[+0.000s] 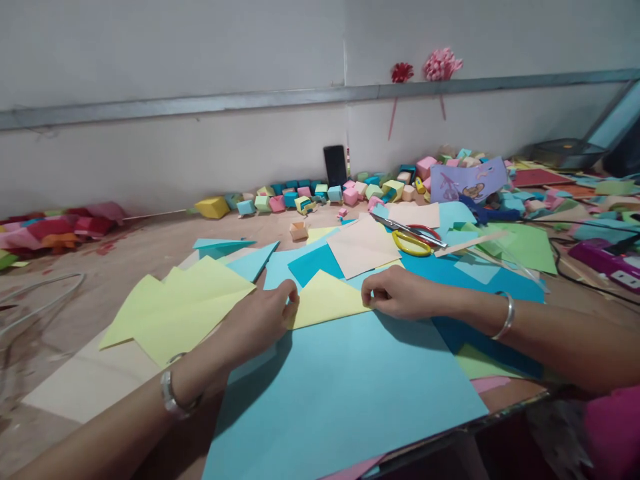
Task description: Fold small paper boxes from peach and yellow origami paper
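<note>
A yellow sheet of paper, folded to a peak at the top, lies on a large light blue sheet. My left hand pinches its left corner between thumb and fingers. At the right corner, my right hand is closed on the same yellow paper. Each wrist wears a silver bangle. Just beyond my right hand are scissors with yellow and red handles, resting on beige paper. To the left of my left hand lies another creased yellow sheet.
Several small folded paper boxes line the wall, with a dark phone propped behind them. Red and pink paper pieces are heaped at far left. A purple power strip with black cable lies at right. The table's front edge shows below.
</note>
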### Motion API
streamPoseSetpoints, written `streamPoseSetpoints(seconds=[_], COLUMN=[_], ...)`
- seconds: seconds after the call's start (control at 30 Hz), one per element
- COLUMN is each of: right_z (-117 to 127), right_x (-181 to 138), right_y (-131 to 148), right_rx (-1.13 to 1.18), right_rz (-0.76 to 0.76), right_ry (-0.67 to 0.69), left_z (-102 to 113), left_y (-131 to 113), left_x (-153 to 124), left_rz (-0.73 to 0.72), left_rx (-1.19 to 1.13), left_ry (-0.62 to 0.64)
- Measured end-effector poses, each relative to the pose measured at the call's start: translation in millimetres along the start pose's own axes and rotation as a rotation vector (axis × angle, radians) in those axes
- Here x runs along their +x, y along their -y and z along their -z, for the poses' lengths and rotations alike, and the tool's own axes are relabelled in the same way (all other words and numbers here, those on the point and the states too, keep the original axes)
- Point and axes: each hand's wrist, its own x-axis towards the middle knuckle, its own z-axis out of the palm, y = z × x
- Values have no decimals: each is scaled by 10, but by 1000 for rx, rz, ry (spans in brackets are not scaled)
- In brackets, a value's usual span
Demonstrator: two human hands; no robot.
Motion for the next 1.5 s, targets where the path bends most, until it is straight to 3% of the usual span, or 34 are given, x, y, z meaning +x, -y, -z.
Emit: streamPoseSetpoints(seconds=[0.13,0.27,0.4,0.5,0.67,0.93,1.0,1.1,1.2,1.4,1.5], right_z=[92,138,88,52,79,115,126,137,129,121,135], right_x=[-7,-14,-9,-5,-6,8,12,10,-6,-41,-41], right_y=[42,100,111,116,130,62,65,78,64,38,53], right_rx=[0,-49,-57,-42,10,-3,6,31,50,-2,0], right_rz=[-15,-48,-41,-13,-18,-8,-18,-59,-72,-8,-19], right_ry=[117,166,127,98,154,193,203,216,221,207,229], left_z=[45,31,-93,-178,-205,-99,-90,-111,-96,65,54], left_y=[-44,-166,-335,-402,-368,-373,-398,-439,-535,-803,-751], left_x=[-88,-152,-194,-218,-229,-318,-416,-605,-750,-758,-721], left_rz=[-17,-257,-629,-744,-711,-615,-533,-389,-299,-133,-147], left_rx=[201,365,153,84,99,249,353,487,483,667,690], left_ry=[33,-81,-54,71,211,217,176,2,-46,188,196])
